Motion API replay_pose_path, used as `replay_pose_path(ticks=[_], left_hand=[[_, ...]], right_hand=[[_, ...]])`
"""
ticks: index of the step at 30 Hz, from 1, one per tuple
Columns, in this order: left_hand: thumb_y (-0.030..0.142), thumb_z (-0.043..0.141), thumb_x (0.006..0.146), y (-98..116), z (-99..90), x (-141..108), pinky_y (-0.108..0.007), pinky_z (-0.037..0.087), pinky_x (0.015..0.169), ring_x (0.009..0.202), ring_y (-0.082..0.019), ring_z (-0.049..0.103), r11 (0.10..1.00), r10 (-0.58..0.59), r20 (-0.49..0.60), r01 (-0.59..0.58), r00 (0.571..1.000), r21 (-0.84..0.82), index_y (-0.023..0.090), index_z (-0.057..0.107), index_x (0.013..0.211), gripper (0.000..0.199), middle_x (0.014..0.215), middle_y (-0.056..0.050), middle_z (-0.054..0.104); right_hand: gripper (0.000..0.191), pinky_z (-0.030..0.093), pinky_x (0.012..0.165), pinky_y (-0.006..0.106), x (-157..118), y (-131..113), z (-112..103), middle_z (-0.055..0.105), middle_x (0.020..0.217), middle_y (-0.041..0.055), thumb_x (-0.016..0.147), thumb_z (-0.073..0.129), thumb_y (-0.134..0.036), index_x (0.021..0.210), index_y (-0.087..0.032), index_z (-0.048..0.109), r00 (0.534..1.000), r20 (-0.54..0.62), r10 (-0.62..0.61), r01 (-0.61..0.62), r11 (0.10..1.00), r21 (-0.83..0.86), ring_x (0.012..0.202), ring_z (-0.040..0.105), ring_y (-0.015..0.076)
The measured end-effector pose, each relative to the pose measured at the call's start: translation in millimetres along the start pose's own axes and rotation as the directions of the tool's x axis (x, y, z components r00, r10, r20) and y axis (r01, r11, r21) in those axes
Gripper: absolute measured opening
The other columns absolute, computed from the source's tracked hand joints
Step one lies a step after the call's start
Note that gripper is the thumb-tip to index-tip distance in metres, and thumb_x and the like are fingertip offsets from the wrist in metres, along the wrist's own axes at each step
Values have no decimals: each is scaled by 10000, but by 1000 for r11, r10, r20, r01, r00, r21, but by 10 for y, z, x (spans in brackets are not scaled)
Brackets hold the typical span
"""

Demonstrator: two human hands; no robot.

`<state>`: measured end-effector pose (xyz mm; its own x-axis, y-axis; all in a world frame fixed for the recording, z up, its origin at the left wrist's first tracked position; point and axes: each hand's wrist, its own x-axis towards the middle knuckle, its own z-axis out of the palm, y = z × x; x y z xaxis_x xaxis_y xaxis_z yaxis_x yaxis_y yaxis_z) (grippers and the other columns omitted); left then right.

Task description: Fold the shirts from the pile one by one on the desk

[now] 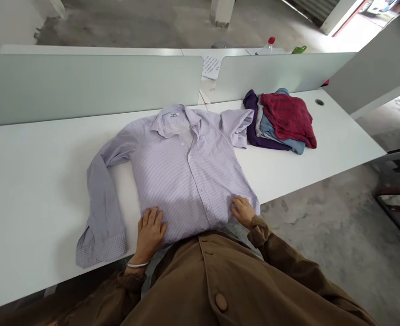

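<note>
Head view: the left hand (150,232) and right hand (243,211) are resting on a striped shirt (186,181).
The left fingers (151,218) are spreading apart and the right fingers (238,204) are lying together, neither clamping the cloth. The shirt is lying flat on a white desk (33,181), its collar (173,120) pointing away. Farther, a pile of clothes (278,120) is sitting just beside the shirt, and a divider panel (84,86) is standing behind.

The head-worn camera looks forward and down.
</note>
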<state>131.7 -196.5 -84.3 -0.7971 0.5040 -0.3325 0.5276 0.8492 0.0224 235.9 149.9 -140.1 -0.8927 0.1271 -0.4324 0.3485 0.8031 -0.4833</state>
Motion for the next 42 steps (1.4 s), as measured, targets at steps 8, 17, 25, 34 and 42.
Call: replay_pose_path(ticks=[8,17,25,34,42], left_hand=[[321,374,821,180,-40,141,-476,308,948,1222,-314,303,995,91,-5,-91,996,-37,146,505,1144,390,1294,-124,417],[312,383,820,441,-247,679,-444,369,905,1185,-302,347,952,297,30,-293,954,-90,165,519,1100,344,1257,-100,447],[283,413,803,393,-372,1520,-434,384,898,1169,-290,358,949,308,34,-304,951,-87,149,501,1103,340,1265,-120,422],[190,320,813,21,-101,2659,-416,379,896,1130,-242,398,990,70,-24,-73,997,-122,104,394,1220,423,1199,-152,468],[161,289,801,-1,170,3254,-442,321,943,1172,-278,334,993,-65,-83,56,994,-103,85,370,1248,461,1266,-153,418]], right_hand=[[236,397,863,333,-34,-105,-7,521,1068,89,796,409,-210,965,-160,566,996,71,-62,65,997,-29,981,459,191],[238,413,817,289,430,-62,-474,565,1007,80,804,423,-232,978,-149,562,994,69,-85,84,996,20,910,537,162],[261,394,745,245,1395,-247,-956,562,1020,65,816,439,-263,1033,-156,536,988,42,-147,148,989,-20,830,557,122],[350,379,769,240,2790,-426,-974,569,1064,68,844,328,-190,1160,-151,473,977,11,-214,213,975,64,918,542,146],[421,394,712,266,3704,-482,-771,583,1027,93,847,283,-154,1257,-204,367,981,78,-180,183,983,-33,870,569,183]])
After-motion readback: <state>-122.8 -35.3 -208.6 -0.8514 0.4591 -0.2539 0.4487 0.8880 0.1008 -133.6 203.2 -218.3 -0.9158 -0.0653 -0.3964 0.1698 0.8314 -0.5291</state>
